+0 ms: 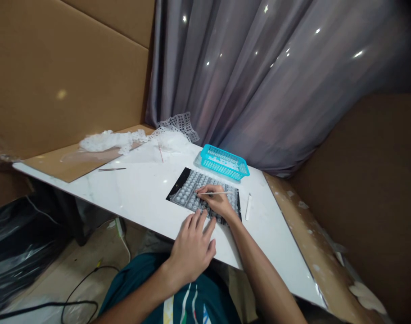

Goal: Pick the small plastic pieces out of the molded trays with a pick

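A black sheet covered with rows of small round whitish pieces lies on the white table. My right hand rests over it, fingers pinched around a thin, pale, silvery tool. The tool lies nearly level, its left end by my fingertips; whether it is tweezers or a pen-like stick I cannot tell. My left hand is palm down with fingers spread, fingertips on the sheet's near edge. Some of the round pieces are hidden under my right hand.
Behind the sheet stands a turquoise basket with pale bits inside. A slim white tool lies to the right, a thin dark metal tool to the left. White perforated netting is heaped at the back beside cardboard. A grey curtain hangs behind.
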### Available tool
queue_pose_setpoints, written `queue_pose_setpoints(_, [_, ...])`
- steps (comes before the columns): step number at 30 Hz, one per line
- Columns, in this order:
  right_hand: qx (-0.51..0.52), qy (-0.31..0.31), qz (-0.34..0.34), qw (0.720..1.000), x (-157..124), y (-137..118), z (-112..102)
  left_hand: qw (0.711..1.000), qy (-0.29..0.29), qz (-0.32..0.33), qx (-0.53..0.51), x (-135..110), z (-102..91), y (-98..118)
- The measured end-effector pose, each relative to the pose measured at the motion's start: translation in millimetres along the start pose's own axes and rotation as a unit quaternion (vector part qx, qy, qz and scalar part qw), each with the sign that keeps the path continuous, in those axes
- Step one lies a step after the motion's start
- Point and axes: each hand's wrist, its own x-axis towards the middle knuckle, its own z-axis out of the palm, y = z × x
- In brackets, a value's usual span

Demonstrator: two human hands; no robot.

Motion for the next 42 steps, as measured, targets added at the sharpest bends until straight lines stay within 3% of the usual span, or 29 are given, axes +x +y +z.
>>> queue_pose_setpoints(13, [-0.177, 0.033, -0.020, 0.983, 6, 3, 8, 1.000, 0.000, -0.001, 0.009, 1, 1.3, 1])
queue_pose_setpoints(22, [-0.013, 0.058, 0.028, 0.998, 9, 2, 5, 1.000, -0.005, -0.007, -0.014, 1, 0.7, 0])
queue_pose_setpoints(28, [0.059, 0.010, 0.034, 0.998, 5, 6, -5, 1.000, 0.000, -0.001, -0.006, -1, 2.2, 0])
queue_pose_setpoints(42, [-0.019, -0.011, -0.023, 0.999, 2, 4, -4, 1.000, 0.009, 0.008, 0.005, -2, 4.5, -1])
